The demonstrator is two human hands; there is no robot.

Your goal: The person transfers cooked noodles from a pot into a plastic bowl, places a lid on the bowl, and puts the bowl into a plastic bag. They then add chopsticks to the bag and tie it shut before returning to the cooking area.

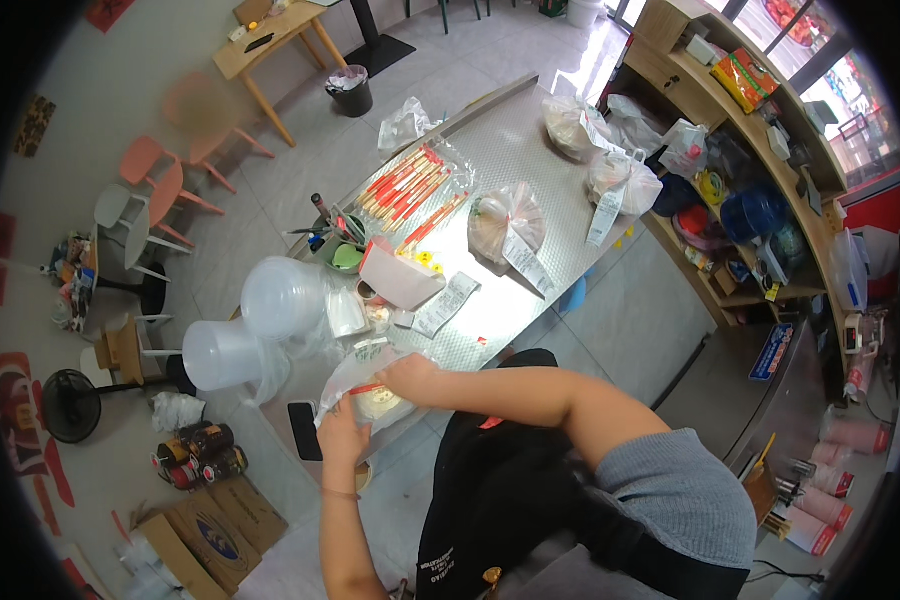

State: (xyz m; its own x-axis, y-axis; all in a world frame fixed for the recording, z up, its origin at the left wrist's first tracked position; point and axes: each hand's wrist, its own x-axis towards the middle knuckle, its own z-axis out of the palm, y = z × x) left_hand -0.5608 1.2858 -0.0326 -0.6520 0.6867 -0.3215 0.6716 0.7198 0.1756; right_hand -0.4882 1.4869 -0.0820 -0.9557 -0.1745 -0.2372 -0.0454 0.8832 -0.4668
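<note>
A thin white plastic bag [350, 373] with green print lies at the near end of the metal table [510, 135]. Its mouth is spread between my two hands. My left hand [345, 431] grips the bag's near-left edge. My right hand [411, 381] is closed at the opposite edge, its fingertips partly hidden by the plastic. Inside the bag shows a round, pale yellowish item [379, 402] with a red strip beside it; its kind is unclear. A black smartphone [304, 431] lies left of my left hand. Just beyond my right hand is a printed paper slip [447, 305].
Clear plastic tubs [283, 298] stand at the table's left edge, near a pen holder [343, 244]. Wrapped chopsticks [405, 187] lie farther back. Tied bags with receipts, including a bagged bowl [505, 225], sit toward the right. Wooden shelving [754, 112] flanks the right side.
</note>
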